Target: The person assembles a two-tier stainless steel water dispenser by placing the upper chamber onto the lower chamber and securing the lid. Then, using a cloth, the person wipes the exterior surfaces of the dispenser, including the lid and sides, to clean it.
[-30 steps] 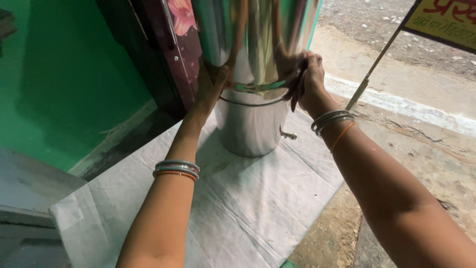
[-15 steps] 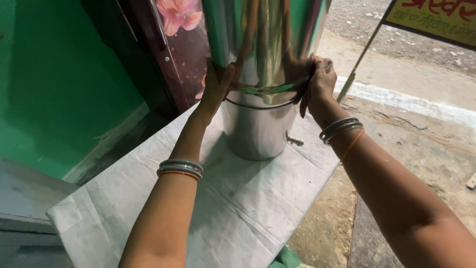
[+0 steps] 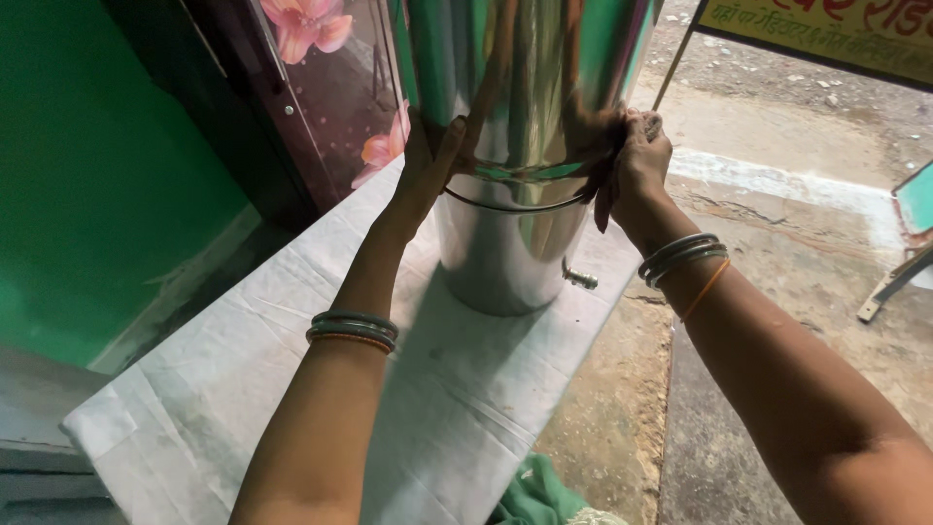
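A tall shiny steel container stands on a white sheet-covered table (image 3: 243, 360). Its upper section (image 3: 525, 78) sits over the lower section (image 3: 501, 258), which has a small tap (image 3: 580, 280) at its right side. My left hand (image 3: 428, 165) presses flat against the upper section's bottom left edge. My right hand (image 3: 637, 160) grips the same edge on the right. Both wrists wear several bangles. The top of the container is cut off by the frame.
A dark cabinet door with pink flower print (image 3: 321, 68) stands behind the table by a green wall (image 3: 87, 175). Right of the table lies bare concrete ground (image 3: 777, 204). A yellow signboard (image 3: 826, 34) is at top right, green cloth (image 3: 535, 496) below the table.
The view has shifted slightly; the container and both hands appear a little further right and higher. My hands keep their hold on the upper section.
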